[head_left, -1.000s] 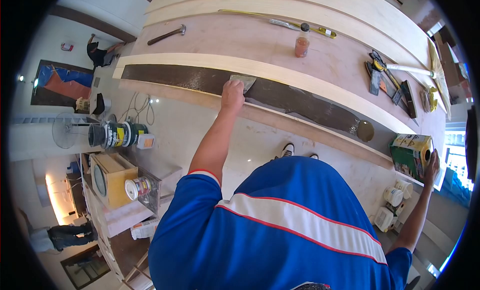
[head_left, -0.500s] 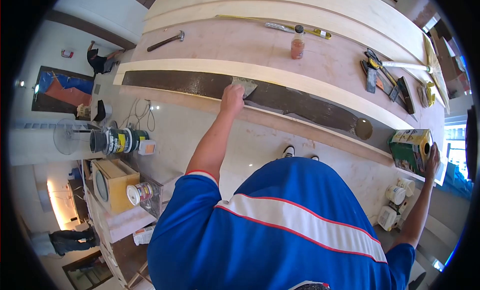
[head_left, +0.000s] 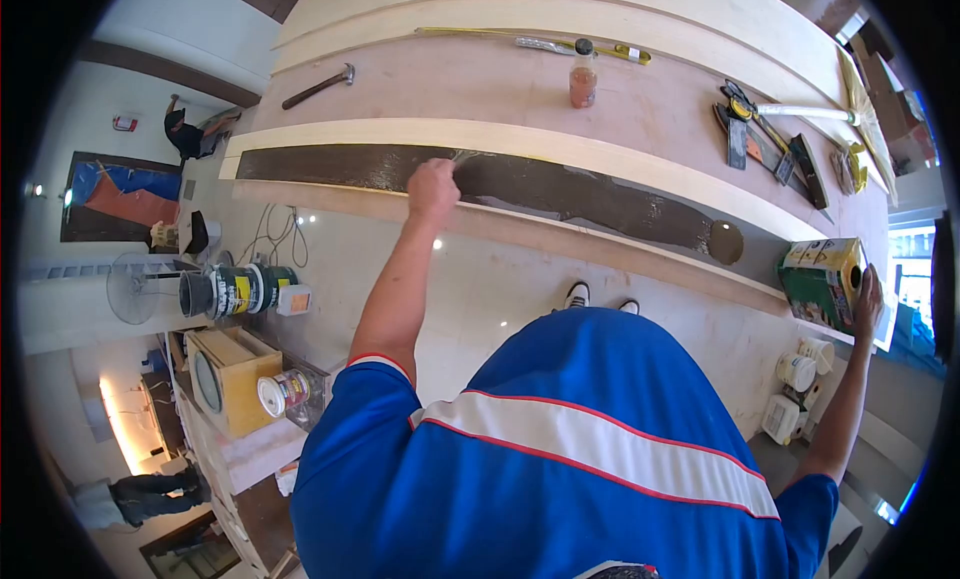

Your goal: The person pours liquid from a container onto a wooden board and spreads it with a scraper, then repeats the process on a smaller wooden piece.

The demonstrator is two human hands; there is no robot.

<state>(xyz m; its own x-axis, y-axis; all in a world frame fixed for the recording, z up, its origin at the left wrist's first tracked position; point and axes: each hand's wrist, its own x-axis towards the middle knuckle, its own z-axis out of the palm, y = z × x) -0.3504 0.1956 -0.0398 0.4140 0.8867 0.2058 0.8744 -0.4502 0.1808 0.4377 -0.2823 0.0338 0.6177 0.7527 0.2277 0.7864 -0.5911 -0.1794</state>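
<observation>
Scraper (head_left: 467, 159) is in my L hand (head_left: 433, 189), fist closed round its handle, blade edge down on the dark glue strip (head_left: 600, 204). Strip's long axis runs L–R across the bench (head_left: 500, 89) in front of me. Most of it lies to R of the blade and ends at a round blob (head_left: 726, 242). My R hand (head_left: 868, 301) is well apart at far R end, fingers wrapped on a green can (head_left: 822, 279). L hand is the nearer to the strip. Hammer (head_left: 318, 86) and bottle (head_left: 583, 79) lie beyond.

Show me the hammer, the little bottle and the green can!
hammer (head_left: 315, 89), head view, middle of its handle.
little bottle (head_left: 583, 82), head view, its orange body.
green can (head_left: 820, 279), head view, its front side.
</observation>
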